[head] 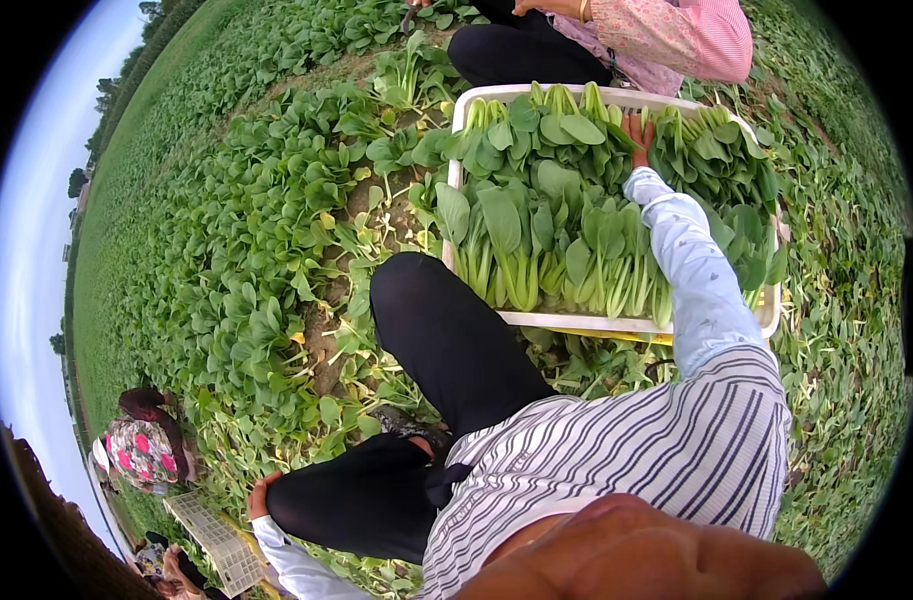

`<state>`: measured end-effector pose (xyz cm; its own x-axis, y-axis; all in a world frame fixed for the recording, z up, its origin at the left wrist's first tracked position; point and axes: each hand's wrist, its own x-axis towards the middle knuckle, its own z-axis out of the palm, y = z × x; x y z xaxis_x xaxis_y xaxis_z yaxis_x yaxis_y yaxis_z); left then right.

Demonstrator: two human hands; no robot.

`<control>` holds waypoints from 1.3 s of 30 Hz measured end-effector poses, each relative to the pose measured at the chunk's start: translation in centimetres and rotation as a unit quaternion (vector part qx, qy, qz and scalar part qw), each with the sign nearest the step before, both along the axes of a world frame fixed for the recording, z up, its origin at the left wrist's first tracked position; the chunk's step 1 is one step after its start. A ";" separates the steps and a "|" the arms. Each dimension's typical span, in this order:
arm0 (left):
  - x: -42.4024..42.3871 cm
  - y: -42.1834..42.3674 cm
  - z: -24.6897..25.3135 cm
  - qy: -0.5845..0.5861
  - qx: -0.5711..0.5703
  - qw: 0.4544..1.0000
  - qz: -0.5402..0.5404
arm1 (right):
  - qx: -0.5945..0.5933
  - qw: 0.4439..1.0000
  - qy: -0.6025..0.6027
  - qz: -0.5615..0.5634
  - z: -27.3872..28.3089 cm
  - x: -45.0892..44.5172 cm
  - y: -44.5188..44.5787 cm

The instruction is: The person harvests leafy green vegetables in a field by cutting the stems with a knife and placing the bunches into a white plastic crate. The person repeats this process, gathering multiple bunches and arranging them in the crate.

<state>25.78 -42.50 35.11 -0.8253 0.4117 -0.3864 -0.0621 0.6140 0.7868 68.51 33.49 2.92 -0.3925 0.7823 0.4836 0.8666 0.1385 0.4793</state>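
Note:
My right hand [639, 139] reaches into a white plastic crate [456, 174], its fingers extended between bunches at the far side; no bunch is plainly gripped. Rows of leafy greens that look like bok choy [528, 274] fill much of the crate, the near row with its pale stems towards me and the far row with stems towards the far rim. My left hand [261, 495] rests on my bent knee in black trousers, holding nothing visible; part of it is hidden behind the knee.
A co-worker in a pink top [674, 37] sits beyond the crate. Growing greens [254, 225] stand to the left, and cut leaves [839, 352] litter the ground at right. Other people [143, 450] and a pale plastic crate [216, 544] are at lower left.

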 end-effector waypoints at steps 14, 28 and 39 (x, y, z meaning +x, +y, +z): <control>1.5 -6.0 -2.6 -0.041 0.130 0.989 0.053 | -0.361 0.872 0.303 0.128 24.1 1.2 -1.1; 1.0 -2.4 -1.3 -0.058 0.101 0.989 0.095 | -0.264 0.944 0.157 0.118 15.8 -11.1 -6.1; -1.1 -0.8 -1.4 -0.071 0.041 0.993 0.084 | -0.171 0.929 0.251 0.212 9.7 -9.9 -5.3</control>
<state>24.67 -43.35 33.74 -0.8249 0.3080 -0.4740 -0.2713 0.5200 0.8100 58.57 28.22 12.57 -0.4921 0.7508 0.4407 0.8020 0.5879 -0.1060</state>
